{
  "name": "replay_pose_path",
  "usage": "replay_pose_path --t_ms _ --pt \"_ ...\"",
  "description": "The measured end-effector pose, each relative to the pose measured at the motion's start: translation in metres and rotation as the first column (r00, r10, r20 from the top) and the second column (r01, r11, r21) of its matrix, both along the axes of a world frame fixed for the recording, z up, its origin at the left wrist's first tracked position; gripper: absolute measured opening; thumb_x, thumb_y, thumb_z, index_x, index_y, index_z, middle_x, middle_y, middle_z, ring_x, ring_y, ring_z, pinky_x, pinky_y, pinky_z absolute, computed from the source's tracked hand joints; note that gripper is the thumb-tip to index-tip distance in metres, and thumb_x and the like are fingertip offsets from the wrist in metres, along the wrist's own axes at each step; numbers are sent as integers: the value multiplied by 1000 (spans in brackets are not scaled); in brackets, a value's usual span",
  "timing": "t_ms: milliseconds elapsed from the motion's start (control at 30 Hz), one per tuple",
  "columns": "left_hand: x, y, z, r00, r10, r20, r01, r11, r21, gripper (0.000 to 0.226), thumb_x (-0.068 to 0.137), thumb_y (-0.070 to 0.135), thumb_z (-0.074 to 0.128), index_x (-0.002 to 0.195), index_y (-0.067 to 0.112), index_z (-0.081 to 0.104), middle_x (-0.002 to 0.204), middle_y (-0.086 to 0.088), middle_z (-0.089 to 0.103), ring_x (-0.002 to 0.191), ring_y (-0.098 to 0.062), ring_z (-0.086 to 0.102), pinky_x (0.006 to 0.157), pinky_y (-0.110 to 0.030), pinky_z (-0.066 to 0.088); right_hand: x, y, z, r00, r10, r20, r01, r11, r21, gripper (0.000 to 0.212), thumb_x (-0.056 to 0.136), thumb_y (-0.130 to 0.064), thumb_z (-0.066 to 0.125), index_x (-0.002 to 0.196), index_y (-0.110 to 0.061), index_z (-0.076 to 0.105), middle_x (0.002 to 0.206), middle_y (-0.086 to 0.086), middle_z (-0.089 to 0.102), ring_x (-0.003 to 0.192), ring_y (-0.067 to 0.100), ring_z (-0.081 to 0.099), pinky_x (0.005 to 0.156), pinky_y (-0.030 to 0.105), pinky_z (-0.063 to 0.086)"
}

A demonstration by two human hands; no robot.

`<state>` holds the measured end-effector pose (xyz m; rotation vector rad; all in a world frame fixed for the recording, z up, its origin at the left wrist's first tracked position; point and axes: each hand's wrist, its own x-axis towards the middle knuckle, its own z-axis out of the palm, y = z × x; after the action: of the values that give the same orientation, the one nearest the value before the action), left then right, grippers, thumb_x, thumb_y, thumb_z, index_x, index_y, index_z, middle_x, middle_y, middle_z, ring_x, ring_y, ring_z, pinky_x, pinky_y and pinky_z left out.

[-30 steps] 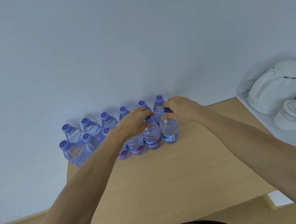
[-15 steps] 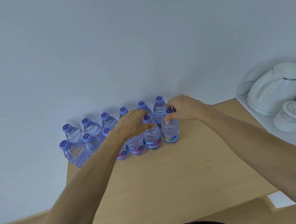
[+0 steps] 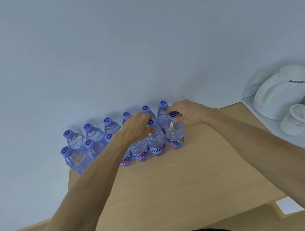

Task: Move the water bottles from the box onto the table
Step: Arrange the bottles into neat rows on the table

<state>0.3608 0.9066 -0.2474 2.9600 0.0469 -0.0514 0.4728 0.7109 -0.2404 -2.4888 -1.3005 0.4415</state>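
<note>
While the right hand [image 3: 187, 112] pinches the neck of the end bottle [image 3: 174, 131], now turned, the left hand [image 3: 136, 128] is closed over its neighbour [image 3: 155, 140]; both stand on the counter [image 3: 178, 181], so placing seems nearly done.

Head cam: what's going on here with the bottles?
A person is lining up water bottles in two rows against the wall on a wooden table. The right hand grips the neck of the front-right bottle, which stands on the table. The left hand is on the neighbouring bottles. No box is in view.
</note>
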Motion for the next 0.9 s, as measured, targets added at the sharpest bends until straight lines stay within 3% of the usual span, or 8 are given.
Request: replay_pose_path --t_ms 100,167,267,467,667,900 --pt "1 1 1 1000 -10 -3 10 1000 15 37 89 40 63 111 10 61 112 -7 60 96 -26 58 69 -32 41 2 -3 -1 998 -49 -47 50 999 18 35 88 -19 66 122 -16 61 109 7 64 92 23 58 86 40 49" --pt "1 1 2 1000 -18 -10 18 1000 25 38 89 41 63 110 10 61 111 -6 61 95 -25 59 69 -32 43 3 -4 0 989 -125 -74 127 992 18 42 83 -35 72 120 -20 60 108 3 63 91 21 60 84 40 52" --pt "-1 1 3 1000 -22 -3 22 999 29 36 89 41 63 108 11 61 108 -6 62 92 -24 59 68 -32 43 2 0 0 984 -180 -10 179 982 -52 47 79 -50 72 109 -16 63 90 3 60 81 23 60 70 36 51" --pt "-4 -1 3 1000 -7 -5 7 1000 12 34 89 40 63 108 11 61 108 -5 61 92 -24 58 67 -31 40 -6 7 0 986 -163 22 164 986 -41 41 85 -42 68 93 -2 63 81 13 60 74 30 60 61 37 47" --pt "-2 -2 4 999 -34 -17 35 999 21 32 90 36 64 105 8 61 108 -8 60 93 -26 58 69 -32 41 -12 8 -1 993 -122 -9 122 992 -29 32 90 -37 65 110 -12 64 95 11 60 84 28 60 75 41 52" --pt "-1 -1 4 999 -44 -7 44 999 10 29 89 34 65 103 9 61 106 -7 59 89 -23 55 71 -33 43 -12 6 -1 993 -117 -26 117 993 -7 32 92 -31 62 120 -14 60 97 10 56 82 26 57 68 32 42"
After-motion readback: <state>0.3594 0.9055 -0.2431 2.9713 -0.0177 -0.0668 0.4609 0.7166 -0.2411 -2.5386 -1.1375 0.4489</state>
